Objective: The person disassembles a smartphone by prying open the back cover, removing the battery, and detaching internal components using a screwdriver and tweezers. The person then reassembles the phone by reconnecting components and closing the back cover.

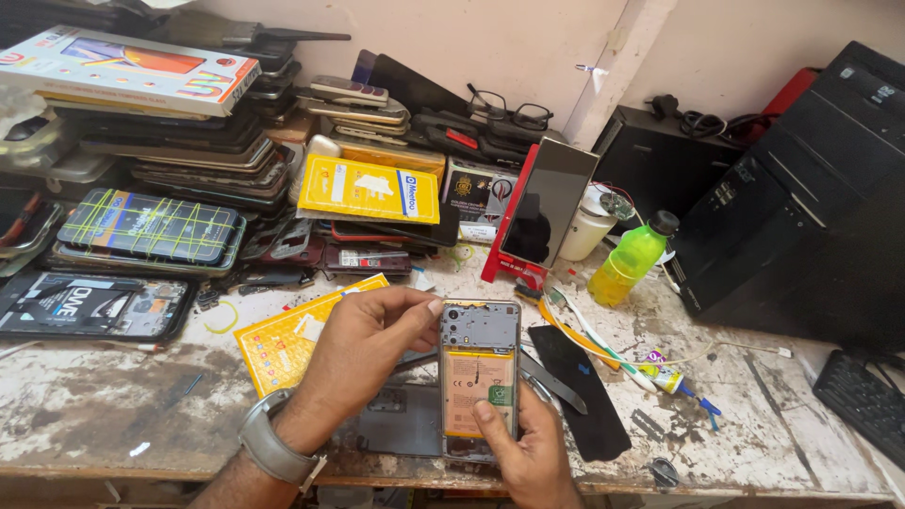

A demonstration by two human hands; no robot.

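An opened smartphone (pixel 479 372) with its back cover off shows an orange battery and grey camera module. My left hand (pixel 363 353), with a metal wristwatch on the wrist, pinches the phone's upper left edge with thumb and fingers. My right hand (pixel 528 451) supports the phone from below, its thumb pressing on the battery's lower right part. The phone is held just above the front of a worn white workbench (pixel 113 405). A dark back cover (pixel 401 419) lies under the hands.
A yellow packet (pixel 278 344) lies left of the hands, a black flat panel (pixel 589 405) and a glue tube (pixel 674 382) to the right. Stacks of phones and boxes (pixel 179 179) fill the back left. A green bottle (pixel 633 256) and black computer towers (pixel 801 207) stand right.
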